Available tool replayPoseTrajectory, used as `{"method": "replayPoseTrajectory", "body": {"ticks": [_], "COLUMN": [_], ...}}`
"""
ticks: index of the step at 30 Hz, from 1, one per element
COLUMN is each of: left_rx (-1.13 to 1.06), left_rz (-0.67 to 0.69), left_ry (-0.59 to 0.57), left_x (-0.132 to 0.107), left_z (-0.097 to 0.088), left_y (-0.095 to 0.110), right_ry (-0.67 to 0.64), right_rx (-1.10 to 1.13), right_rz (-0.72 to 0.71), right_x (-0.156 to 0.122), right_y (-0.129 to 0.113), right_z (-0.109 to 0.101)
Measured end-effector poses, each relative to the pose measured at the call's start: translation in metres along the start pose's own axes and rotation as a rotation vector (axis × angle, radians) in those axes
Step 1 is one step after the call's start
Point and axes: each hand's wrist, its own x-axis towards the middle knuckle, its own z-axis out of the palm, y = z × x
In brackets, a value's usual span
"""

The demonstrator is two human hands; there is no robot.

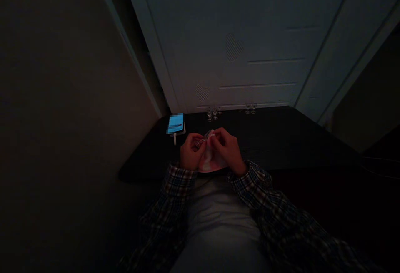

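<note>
My left hand (189,153) is closed around a small clear glass (199,142), tipped on its side above the near part of the dark table. A pale pink cloth (210,162) hangs from my right hand (228,147), whose fingers pinch its upper part against the far end of the glass. Both hands almost meet in front of my body. The dim light and my fingers hide part of the glass and the exact grip.
Along the back of the dark table (281,140) stand several small stemmed glasses (215,113), with two more glasses (251,108) farther right. A lit phone (176,123) with a white cable lies at the left. A white panel with heart patterns (200,56) rises behind.
</note>
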Motion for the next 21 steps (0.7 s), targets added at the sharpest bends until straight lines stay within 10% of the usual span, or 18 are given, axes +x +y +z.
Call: {"method": "replayPoseTrajectory", "body": {"ticks": [21], "left_rx": [-0.033], "left_rz": [-0.017], "left_ry": [0.01], "left_x": [-0.0008], "left_z": [0.001], "left_y": [0.0003], "right_ry": [0.022], "right_rx": [-0.018], "right_rz": [0.023], "right_x": [0.0001], "right_y": [0.0018], "right_z": [0.0014]}}
